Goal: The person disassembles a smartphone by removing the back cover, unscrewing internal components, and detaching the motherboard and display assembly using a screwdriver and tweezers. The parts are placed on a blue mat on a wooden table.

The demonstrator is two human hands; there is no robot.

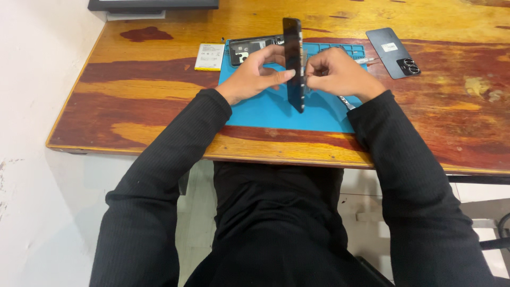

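Observation:
A dark phone screen panel (294,61) stands on edge above the blue work mat (276,111). My left hand (255,74) grips it from the left, thumb pressed against its face. My right hand (337,72) pinches its right edge with the fingertips. Behind the panel, an opened phone body (249,49) with exposed insides lies at the mat's far edge. A thin metal tool (345,102) lies on the mat under my right wrist, partly hidden.
A white flat battery (209,56) lies left of the mat on the wooden table (133,111). A dark back cover (393,52) with camera rings rests to the right. A dark flat device (154,5) sits at the far edge.

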